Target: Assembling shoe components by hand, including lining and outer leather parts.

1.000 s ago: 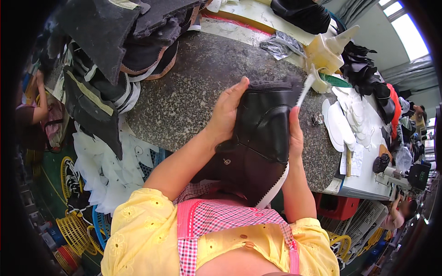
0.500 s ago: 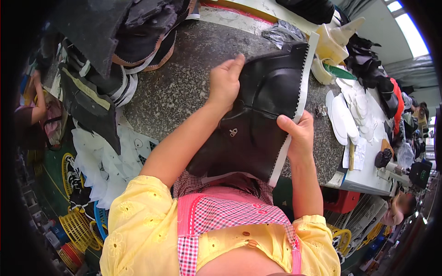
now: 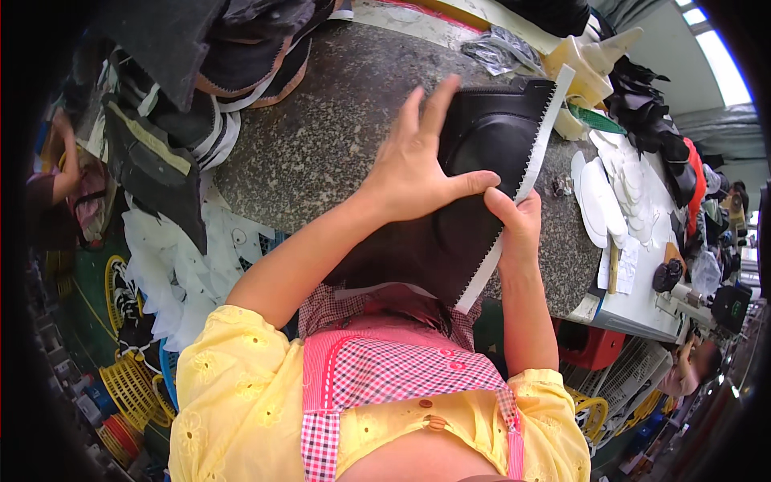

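Note:
A black leather boot upper [image 3: 490, 145] lies spread over the front of the stone-topped table, its lower end hanging toward my lap. A white zigzag-cut strip [image 3: 540, 143] runs down its right edge. My left hand [image 3: 418, 165] is over the upper's left part, fingers spread and thumb stretched out to the right. That thumb meets or nearly meets the thumb of my right hand [image 3: 518, 221]. My right hand grips the upper at the white strip, thumb on top and fingers underneath. My left hand and forearm hide part of the upper's left side.
Black pieces with brown edges [image 3: 265, 68] are stacked at the far left of the speckled tabletop [image 3: 297, 161]. White sole-shaped pieces [image 3: 598, 201] lie to the right, below a yellow plastic container [image 3: 566, 68]. Yellow baskets [image 3: 132, 394] stand at lower left. Other people are at both sides.
My left hand has opened and moved right across the upper, toward my right thumb. The zip pull seen before is now hidden. My right hand keeps its grip on the white strip.

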Demonstrator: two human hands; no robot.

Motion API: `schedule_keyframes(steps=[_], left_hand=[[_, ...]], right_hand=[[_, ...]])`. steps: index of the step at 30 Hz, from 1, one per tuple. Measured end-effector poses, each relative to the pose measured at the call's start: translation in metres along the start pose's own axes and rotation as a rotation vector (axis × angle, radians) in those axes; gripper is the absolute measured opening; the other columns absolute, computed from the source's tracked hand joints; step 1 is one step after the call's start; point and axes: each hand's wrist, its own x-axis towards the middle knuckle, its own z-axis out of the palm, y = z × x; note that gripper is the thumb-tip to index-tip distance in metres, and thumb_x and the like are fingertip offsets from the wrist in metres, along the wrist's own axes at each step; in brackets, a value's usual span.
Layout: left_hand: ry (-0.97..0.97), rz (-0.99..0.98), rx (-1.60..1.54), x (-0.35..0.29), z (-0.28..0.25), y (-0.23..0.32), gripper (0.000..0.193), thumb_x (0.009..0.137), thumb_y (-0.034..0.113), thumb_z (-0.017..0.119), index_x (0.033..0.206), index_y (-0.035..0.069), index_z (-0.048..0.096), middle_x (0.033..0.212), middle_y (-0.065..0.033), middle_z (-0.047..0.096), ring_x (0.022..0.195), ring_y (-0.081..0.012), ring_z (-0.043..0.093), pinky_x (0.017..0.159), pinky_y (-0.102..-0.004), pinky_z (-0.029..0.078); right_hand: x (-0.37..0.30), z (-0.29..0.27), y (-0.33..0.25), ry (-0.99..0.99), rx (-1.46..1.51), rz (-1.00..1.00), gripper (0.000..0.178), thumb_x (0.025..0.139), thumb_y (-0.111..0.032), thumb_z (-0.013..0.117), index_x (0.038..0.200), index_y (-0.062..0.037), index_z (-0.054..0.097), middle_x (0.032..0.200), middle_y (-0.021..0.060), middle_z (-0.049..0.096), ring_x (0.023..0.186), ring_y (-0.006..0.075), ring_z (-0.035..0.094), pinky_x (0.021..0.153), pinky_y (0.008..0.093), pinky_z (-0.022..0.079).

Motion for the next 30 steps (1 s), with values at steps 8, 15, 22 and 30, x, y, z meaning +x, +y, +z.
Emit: schedule_keyframes(steps=[8,15,22,30], left_hand=[[-0.228,-0.047,-0.268,0.001,-0.006,-0.010,0.125,0.049,0.052,0.080,0.140,0.010,0.007,0.128,-0.0299,0.034,0.121,-0.0419,0.034,0.100,-0.0400,0.030],[-0.328,0.133,-0.580,0.010,-0.006,-0.018,0.109,0.058,0.038,0.080,0.141,0.009,0.014,0.129,-0.0257,0.036,0.121,-0.0349,0.036,0.100,-0.0378,0.031],[-0.525,-0.127,-1.154,0.009,-0.020,-0.031,0.106,0.072,0.027,0.073,0.141,0.008,-0.004,0.131,-0.0208,0.034,0.115,-0.0221,0.041,0.098,-0.0334,0.032],[-0.533,-0.385,-1.075,-0.027,-0.029,-0.035,0.082,0.067,0.006,0.071,0.136,0.003,0.027,0.104,-0.0081,0.057,0.084,-0.0109,0.057,0.071,-0.0241,0.047]], right_hand=[[-0.008,-0.002,0.001,-0.010,0.066,0.045,0.019,0.082,-0.013,0.063,0.094,0.0023,0.059,0.085,0.0065,0.062,0.070,0.0112,0.059,0.064,0.0247,0.048],[-0.014,-0.001,-0.003,0.116,0.155,0.009,0.022,0.080,-0.011,0.061,0.096,0.0035,0.059,0.089,0.0091,0.064,0.076,0.0149,0.062,0.071,0.0271,0.051],[-0.007,-0.005,-0.003,0.107,0.173,0.016,0.020,0.083,-0.014,0.059,0.095,0.0015,0.058,0.091,0.0082,0.063,0.077,0.0141,0.061,0.071,0.0272,0.050],[-0.005,-0.016,0.008,0.048,0.200,0.036,0.024,0.083,-0.016,0.060,0.097,0.0016,0.056,0.089,0.0074,0.062,0.075,0.0138,0.061,0.068,0.0273,0.050]])
